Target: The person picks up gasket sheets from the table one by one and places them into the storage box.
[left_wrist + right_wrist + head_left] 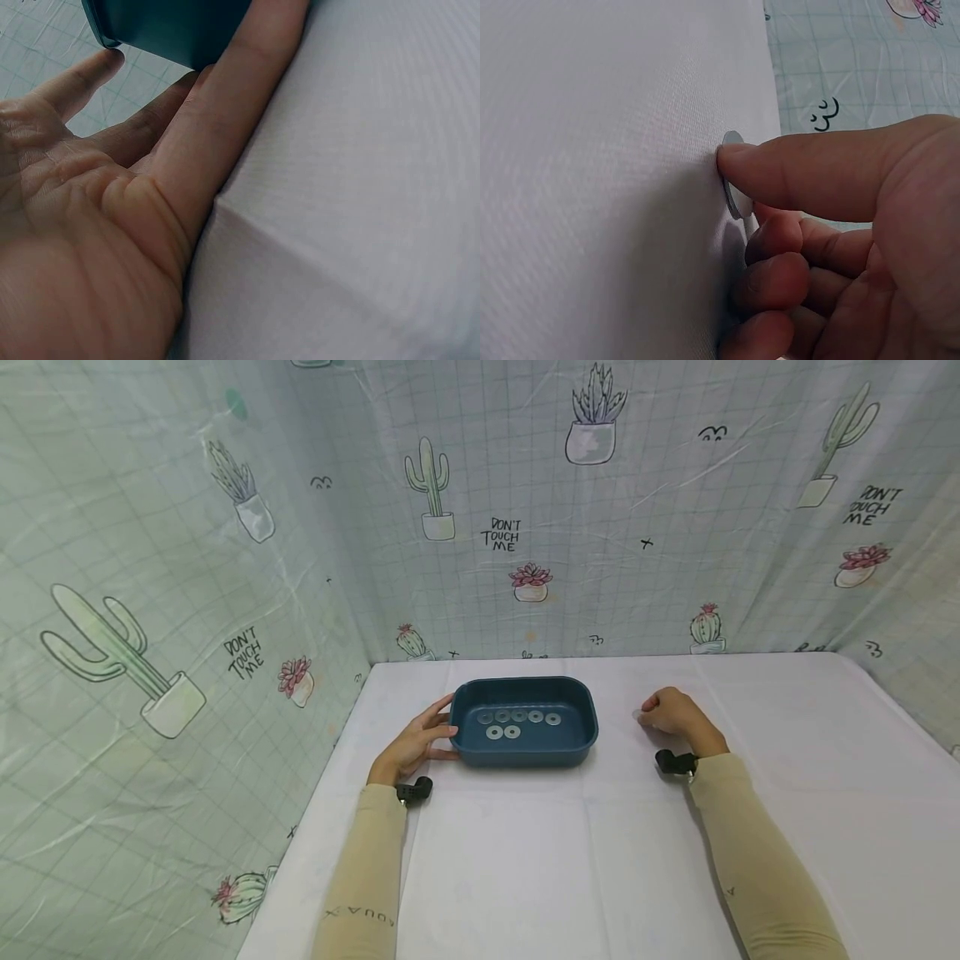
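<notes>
A dark blue rectangular tray (523,758) stands on the white-covered table, with several flat metal washers (512,732) lying on its bottom. My left hand (414,745) is at the tray's left end, fingers spread and fairly straight against it, the thumb tip on the rim. In the left wrist view, one long finger (217,127) lies along the table beside the tray wall (172,30). Right of the tray, my right hand (673,713) pinches a round metal disc, likely another washer (739,196), between thumb and finger. The disc is tilted on edge close to the cloth; its centre is hidden.
The white tablecloth (510,860) spreads around the tray and between both arms. A cactus-printed curtain (465,593) hangs behind the table and along its left side. Black wrist cameras (677,762) sit on both wrists.
</notes>
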Motion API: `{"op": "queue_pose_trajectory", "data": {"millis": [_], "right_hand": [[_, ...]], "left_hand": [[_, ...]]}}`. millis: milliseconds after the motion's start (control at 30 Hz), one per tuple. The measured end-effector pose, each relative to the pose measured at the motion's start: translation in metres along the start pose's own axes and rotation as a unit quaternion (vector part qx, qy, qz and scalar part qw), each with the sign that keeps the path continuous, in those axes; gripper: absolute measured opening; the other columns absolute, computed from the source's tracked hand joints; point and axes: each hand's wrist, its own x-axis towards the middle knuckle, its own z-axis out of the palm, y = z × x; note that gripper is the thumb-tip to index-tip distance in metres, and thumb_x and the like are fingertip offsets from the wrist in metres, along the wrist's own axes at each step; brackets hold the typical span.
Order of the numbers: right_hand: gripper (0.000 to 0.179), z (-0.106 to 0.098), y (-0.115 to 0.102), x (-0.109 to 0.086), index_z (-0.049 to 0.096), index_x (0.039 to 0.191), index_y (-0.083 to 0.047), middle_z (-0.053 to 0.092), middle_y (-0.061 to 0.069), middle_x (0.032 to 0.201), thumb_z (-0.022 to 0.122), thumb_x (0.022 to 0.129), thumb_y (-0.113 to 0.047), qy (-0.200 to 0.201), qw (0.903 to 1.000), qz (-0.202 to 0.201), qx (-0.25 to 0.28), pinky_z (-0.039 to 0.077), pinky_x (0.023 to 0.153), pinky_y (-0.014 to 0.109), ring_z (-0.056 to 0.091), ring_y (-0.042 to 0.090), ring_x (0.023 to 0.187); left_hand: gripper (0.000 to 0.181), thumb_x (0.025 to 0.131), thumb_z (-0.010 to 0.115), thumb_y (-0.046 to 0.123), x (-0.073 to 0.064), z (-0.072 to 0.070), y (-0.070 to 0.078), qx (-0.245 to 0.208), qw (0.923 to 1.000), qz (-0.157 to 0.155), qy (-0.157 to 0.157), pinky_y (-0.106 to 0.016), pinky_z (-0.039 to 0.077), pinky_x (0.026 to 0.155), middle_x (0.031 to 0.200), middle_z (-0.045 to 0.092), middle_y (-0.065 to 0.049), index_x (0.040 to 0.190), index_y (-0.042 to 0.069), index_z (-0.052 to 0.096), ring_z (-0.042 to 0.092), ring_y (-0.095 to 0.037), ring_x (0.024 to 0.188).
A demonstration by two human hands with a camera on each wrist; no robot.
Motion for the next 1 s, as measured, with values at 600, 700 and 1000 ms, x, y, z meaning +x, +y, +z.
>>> {"op": "queue_pose_trajectory", "data": {"millis": [600, 700, 1000], "right_hand": [[0.023, -0.002, -0.012, -0.004, 0.056, 0.110, 0.000, 0.061, 0.016, 0.096, 0.065, 0.095, -0.015, 0.007, 0.9996, -0.024, -0.014, 0.045, 0.069, 0.034, 0.056, 0.027, 0.084], [0.025, -0.003, -0.011, -0.003, 0.058, 0.115, 0.000, 0.062, 0.013, 0.092, 0.063, 0.096, -0.016, 0.000, 0.9992, -0.036, -0.018, 0.045, 0.069, 0.034, 0.056, 0.025, 0.081], [0.033, -0.005, -0.015, -0.003, 0.064, 0.128, -0.001, 0.062, 0.010, 0.086, 0.058, 0.097, -0.010, 0.012, 0.9963, -0.077, 0.036, 0.045, 0.065, 0.029, 0.055, 0.021, 0.076]], "left_hand": [[0.073, 0.099, 0.064, 0.011, 0.001, 0.000, -0.001, 0.000, 1.0000, -0.003, 0.003, -0.055, 0.060, 0.093, 0.161, 0.035, -0.015, 0.161, 0.035, 0.033, 0.051, -0.036, 0.135], [0.074, 0.099, 0.064, 0.011, 0.001, 0.000, 0.000, 0.001, 1.0000, 0.000, 0.002, -0.055, 0.060, 0.092, 0.162, 0.033, -0.016, 0.161, 0.034, 0.031, 0.051, -0.037, 0.136], [0.073, 0.099, 0.064, 0.011, 0.002, -0.001, -0.001, -0.005, 1.0000, -0.002, 0.001, -0.054, 0.060, 0.092, 0.161, 0.034, -0.016, 0.160, 0.035, 0.033, 0.051, -0.039, 0.136]]}}
